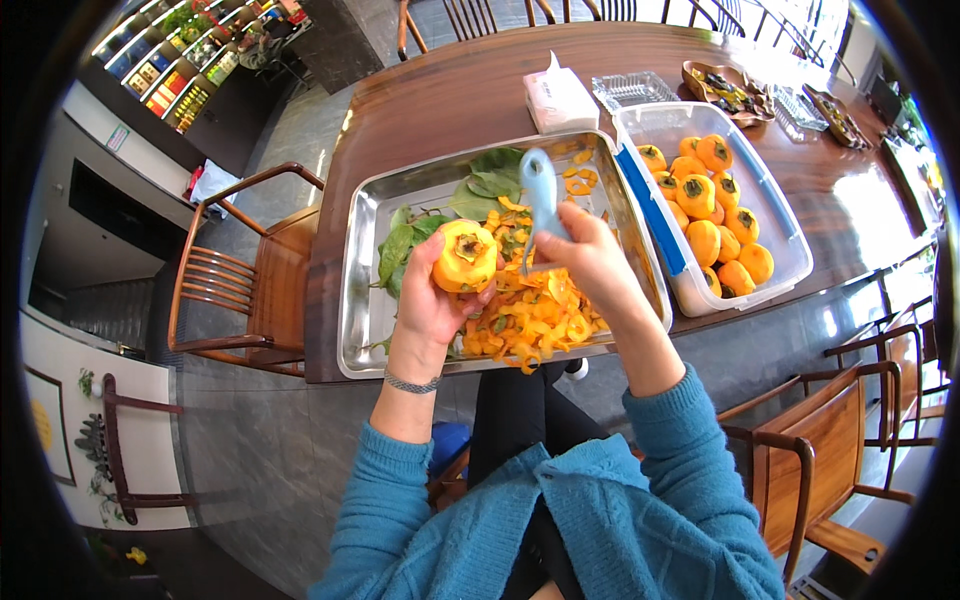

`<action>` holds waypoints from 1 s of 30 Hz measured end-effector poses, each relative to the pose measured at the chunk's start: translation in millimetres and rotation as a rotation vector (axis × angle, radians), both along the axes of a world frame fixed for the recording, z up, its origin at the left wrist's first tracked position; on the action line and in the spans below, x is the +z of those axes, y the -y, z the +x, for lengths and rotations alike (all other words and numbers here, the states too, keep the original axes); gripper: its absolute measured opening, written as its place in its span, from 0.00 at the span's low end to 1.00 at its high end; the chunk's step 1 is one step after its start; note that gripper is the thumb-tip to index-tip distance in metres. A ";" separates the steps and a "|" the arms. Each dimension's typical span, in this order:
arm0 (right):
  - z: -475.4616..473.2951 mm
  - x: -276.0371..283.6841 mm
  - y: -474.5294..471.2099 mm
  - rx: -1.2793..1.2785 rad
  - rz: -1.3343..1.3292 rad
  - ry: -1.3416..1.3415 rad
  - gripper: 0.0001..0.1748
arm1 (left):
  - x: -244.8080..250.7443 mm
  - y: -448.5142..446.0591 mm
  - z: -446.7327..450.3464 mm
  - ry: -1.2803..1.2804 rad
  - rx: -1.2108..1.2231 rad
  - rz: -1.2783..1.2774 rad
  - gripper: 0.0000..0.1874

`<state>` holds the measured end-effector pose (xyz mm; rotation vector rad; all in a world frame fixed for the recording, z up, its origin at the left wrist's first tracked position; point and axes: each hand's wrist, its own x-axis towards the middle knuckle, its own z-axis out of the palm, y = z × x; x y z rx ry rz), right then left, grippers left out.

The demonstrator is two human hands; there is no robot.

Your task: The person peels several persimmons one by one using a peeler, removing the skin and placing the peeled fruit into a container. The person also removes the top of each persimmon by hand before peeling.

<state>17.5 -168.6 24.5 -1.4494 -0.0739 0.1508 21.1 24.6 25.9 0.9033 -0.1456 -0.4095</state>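
In my left hand (424, 300) rests an orange persimmon (463, 262), its calyx end turned up towards me. My right hand (585, 247) grips a light-blue-handled peeler (541, 191), whose blade end points down, a little to the right of the fruit and apart from it. Both hands are above a rectangular stainless steel tray (356, 315). A heap of orange peelings (551, 311) fills the tray's near right part. Green leaves (487, 184) lie along its far and left sides, some behind my left hand.
Right of the tray stands a clear plastic box (780, 225) of persimmons (695, 196). Beyond are a tissue pack (561, 94), a clear plastic container (634, 90) and a wooden snack dish (727, 94), all on the wooden table (435, 90). A wooden chair (281, 277) stands left.
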 end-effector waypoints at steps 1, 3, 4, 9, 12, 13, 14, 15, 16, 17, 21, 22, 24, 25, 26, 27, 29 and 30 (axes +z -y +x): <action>0.7 -1.2 0.2 0.075 -0.189 -0.069 0.16 | 1.0 0.1 -1.3 0.021 0.015 0.019 0.21; -0.6 -3.4 -3.6 0.050 -0.716 0.061 0.19 | 4.0 -0.5 -2.2 0.073 0.017 0.052 0.20; -3.9 -4.1 -9.6 -0.186 -0.814 0.376 0.18 | 5.0 0.1 -3.1 0.075 0.044 0.065 0.20; -16.1 9.2 -23.4 -0.187 -0.436 0.444 0.17 | 8.7 6.5 -10.2 0.128 0.243 0.259 0.23; -19.1 21.3 -29.3 -0.005 -0.323 0.294 0.15 | 10.9 9.5 -12.4 0.206 0.217 0.274 0.22; -18.5 23.9 -29.3 0.019 -0.296 0.194 0.15 | 11.1 10.4 -13.1 0.218 0.214 0.291 0.22; -17.3 25.0 -29.3 0.047 -0.241 0.137 0.14 | 11.1 10.6 -13.7 0.226 0.222 0.307 0.22; -15.5 25.1 -28.4 0.085 -0.170 0.099 0.13 | 11.2 9.9 -14.0 0.236 0.232 0.322 0.22; -13.1 23.7 -29.1 0.090 -0.069 0.047 0.11 | 11.0 8.8 -14.2 0.224 0.228 0.312 0.22; -10.6 21.6 -26.6 0.108 0.078 -0.016 0.10 | 10.6 7.2 -14.0 0.217 0.224 0.300 0.22; 0.1 12.0 -20.6 -0.049 -0.031 0.135 0.07 | 8.5 -3.6 -12.6 0.112 0.071 0.130 0.20; 0.3 10.7 -19.3 -0.095 -0.152 0.230 0.06 | 7.4 -5.5 -11.3 0.121 0.053 0.120 0.21; -1.4 10.5 -16.3 -0.207 -0.469 0.462 0.04 | 4.9 -7.7 -8.6 0.135 0.013 0.102 0.21; -3.0 11.7 -15.0 -0.273 -0.665 0.602 0.04 | 3.7 -8.0 -7.6 0.117 0.011 0.089 0.22; -4.5 13.3 -13.8 -0.341 -0.862 0.726 0.05 | 3.0 -8.5 -6.4 0.099 0.007 0.075 0.23; -6.3 15.1 -13.5 -0.333 -0.860 0.729 0.05 | 3.3 -9.4 -5.2 0.081 -0.012 0.068 0.24; -9.0 18.4 -15.8 -0.330 -0.842 0.730 0.08 | 3.9 -9.2 -3.7 0.082 -0.033 0.066 0.25; -9.5 19.4 -18.5 -0.290 -0.752 0.706 0.08 | 4.3 -8.2 -3.5 0.084 -0.053 0.064 0.25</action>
